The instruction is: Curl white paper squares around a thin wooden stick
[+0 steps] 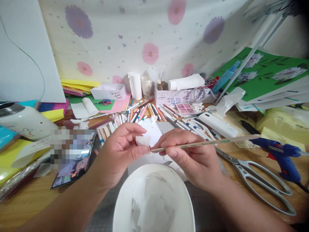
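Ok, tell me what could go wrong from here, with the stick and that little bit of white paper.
The paper piece in the left hand looks thin, and the tip of the stick in the right hand is right by it; a hard poke might tear or crease it.

If it slips, it could drop into the white tub below, among the scraps there.

The right forearm lies near the scissors, so a sideways sweep might knock them.

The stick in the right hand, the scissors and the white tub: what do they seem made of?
Stick: perhaps wood or bamboo, matte, pale tan, with green marks. Scissors: metal, judging by the silvery shine. Tub: likely plastic, smooth and white with a thin rim.
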The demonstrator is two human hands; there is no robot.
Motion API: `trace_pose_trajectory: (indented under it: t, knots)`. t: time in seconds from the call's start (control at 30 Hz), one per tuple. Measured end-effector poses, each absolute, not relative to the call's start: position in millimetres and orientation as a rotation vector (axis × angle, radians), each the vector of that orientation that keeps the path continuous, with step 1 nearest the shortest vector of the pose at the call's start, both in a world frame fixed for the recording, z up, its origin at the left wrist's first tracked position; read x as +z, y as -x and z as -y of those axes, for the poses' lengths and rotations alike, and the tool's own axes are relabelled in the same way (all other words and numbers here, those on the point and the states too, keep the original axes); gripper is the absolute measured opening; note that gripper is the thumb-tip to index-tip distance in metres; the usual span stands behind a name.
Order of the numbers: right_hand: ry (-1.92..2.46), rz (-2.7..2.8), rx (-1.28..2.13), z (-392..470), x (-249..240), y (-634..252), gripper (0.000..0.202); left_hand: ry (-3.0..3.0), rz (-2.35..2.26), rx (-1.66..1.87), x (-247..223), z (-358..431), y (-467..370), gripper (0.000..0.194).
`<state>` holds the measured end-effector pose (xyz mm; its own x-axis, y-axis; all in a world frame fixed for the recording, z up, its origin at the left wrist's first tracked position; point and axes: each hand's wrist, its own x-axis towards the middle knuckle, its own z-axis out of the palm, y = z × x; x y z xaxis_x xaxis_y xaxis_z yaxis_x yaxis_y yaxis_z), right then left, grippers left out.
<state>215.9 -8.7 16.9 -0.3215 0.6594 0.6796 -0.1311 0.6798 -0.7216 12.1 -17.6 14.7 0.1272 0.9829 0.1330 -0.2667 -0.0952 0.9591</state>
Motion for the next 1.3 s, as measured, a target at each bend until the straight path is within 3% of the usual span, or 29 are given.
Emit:
trace_pose_trajectory:
  t: [1.07,1.2,1.3]
  knots:
    - [0.481,1.721,0.864,9,19,-214,0.01,-1.067,-0.789,1.279,14,18,-14,0.028]
    - [0.489,1.741,0.85,10,20,-215,0.012,-1.186,-0.861,1.268,9,16,-11,0.025]
    - [0.535,1.727,0.85,10,18,-215,0.015,-1.566,-1.08,1.444,7,15,-5,0.018]
